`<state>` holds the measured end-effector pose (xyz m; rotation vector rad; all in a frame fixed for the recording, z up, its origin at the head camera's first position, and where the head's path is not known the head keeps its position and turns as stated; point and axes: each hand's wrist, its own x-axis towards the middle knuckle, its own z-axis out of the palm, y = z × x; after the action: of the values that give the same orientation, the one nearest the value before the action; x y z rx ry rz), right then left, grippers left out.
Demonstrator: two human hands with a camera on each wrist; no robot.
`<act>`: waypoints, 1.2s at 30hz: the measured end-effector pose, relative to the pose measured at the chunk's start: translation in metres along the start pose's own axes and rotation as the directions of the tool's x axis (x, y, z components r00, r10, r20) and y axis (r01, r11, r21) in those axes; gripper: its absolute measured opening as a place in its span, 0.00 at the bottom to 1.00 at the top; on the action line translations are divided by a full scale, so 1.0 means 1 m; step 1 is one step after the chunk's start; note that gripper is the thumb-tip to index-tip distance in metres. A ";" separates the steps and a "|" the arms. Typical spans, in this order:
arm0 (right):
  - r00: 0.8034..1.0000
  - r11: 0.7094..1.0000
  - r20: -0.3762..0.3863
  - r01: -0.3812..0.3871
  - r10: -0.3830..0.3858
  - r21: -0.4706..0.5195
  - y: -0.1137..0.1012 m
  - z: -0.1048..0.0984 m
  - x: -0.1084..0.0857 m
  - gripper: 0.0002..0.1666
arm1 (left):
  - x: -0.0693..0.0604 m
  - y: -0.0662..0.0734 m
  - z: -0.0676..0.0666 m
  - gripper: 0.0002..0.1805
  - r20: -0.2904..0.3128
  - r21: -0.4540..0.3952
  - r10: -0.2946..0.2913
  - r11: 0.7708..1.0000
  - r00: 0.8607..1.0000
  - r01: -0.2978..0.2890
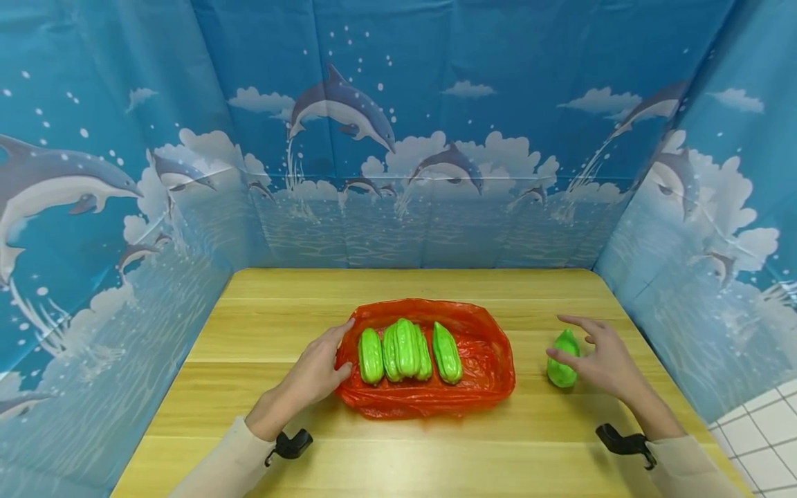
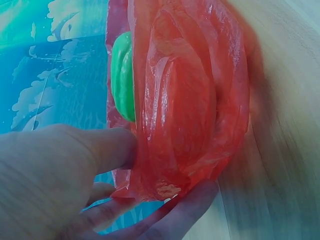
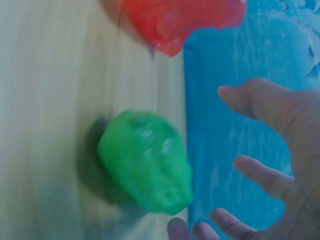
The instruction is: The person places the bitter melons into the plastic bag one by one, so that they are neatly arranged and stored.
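A red plastic bag [image 1: 479, 391], its mouth spread wide, lies on the table. Inside it several green ribbed fruits [image 1: 407, 349], which look like star fruits, stand side by side. My left hand [image 1: 314, 366] holds the bag's left end, thumb at the rim and fingers around the outside; in the left wrist view one star fruit [image 2: 122, 75] shows above the rim. To the right of the bag, another green star fruit [image 1: 563, 377] lies on the table. Over it hovers my right hand [image 1: 600, 360], fingers spread; the right wrist view shows a gap between them and the fruit.
The wooden table [image 1: 398, 456] reaches back to a blue dolphin-print curtain [image 1: 398, 228], which also hangs at both sides. A dark wrist strap [image 1: 292, 444] sits on the left wrist, and another strap [image 1: 623, 443] on the right. White floor tiles [image 1: 766, 429] show at lower right.
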<state>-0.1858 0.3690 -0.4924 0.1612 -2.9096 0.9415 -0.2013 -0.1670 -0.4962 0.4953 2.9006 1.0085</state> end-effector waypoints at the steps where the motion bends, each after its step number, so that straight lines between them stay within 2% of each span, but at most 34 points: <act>1: 1.000 1.000 0.006 -0.009 0.009 0.005 0.003 0.000 0.000 0.50 | 0.000 0.000 0.000 0.47 0.000 0.001 0.001 1.000 1.000 -0.001; 11: 0.994 0.996 0.071 -0.087 0.089 -0.034 0.027 0.005 0.000 0.59 | -0.001 -0.001 0.001 0.48 0.000 0.007 0.006 1.000 1.000 -0.006; 17: 0.993 0.995 0.066 -0.098 0.096 0.026 0.031 0.009 0.003 0.54 | -0.001 -0.002 0.000 0.48 -0.008 0.009 0.011 1.000 1.000 -0.011; 24: 0.977 0.981 0.083 -0.195 0.194 0.005 0.028 0.008 0.004 0.49 | -0.001 -0.001 0.001 0.48 -0.012 0.006 0.005 1.000 1.000 -0.005; 31: 0.975 0.977 0.113 -0.200 0.192 0.070 0.020 0.010 0.001 0.51 | -0.003 -0.001 0.002 0.47 -0.009 0.004 0.000 1.000 1.000 0.000; 36: 0.981 0.983 0.104 -0.170 0.163 0.072 0.014 0.009 0.001 0.51 | -0.003 -0.002 0.003 0.47 -0.009 -0.002 -0.006 1.000 1.000 0.006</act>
<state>-0.1884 0.3749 -0.5072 -0.0341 -3.0143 1.1063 -0.1982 -0.1675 -0.4997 0.4836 2.9065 1.0158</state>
